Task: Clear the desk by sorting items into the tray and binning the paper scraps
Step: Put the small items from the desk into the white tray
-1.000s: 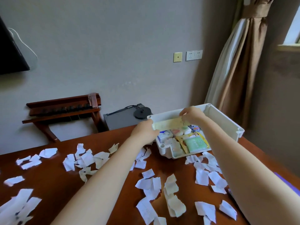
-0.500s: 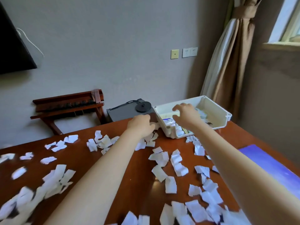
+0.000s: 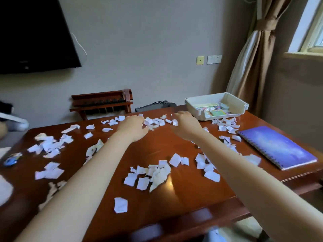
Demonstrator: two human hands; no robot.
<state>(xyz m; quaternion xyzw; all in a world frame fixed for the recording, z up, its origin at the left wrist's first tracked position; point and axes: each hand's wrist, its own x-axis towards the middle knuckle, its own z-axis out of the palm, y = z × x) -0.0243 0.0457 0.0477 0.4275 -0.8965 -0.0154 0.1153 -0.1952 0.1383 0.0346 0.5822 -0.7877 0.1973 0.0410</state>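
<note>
Head view: both bare forearms are seen stretched forward over a glossy reddish-brown wooden desk. The left hand and the right hand are placed side by side near the far edge, backs turned up, fingers bent down into a band of torn white paper scraps. Scraps are touched by the fingertips of both hands. Whether any piece is pinched cannot be told, since the fingers are hidden behind the knuckles and blurred.

More white scraps are scattered across most of the desk: a heap between the forearms, loose groups toward the left edge, and a cluster in front of the tray. The white plastic tray is set at the far right corner of the desk, just beyond the right hand and apart from it. Coloured packets and slips are held inside it.

A purple spiral-bound notebook is laid flat near the right edge, with scraps beside its left side. A small blue object, too blurred to name, is seen at the left edge.

Behind the desk, a wooden rack and a dark grey device are placed against the wall. A black screen is mounted at upper left, and a tied brown curtain is hung at right.
</note>
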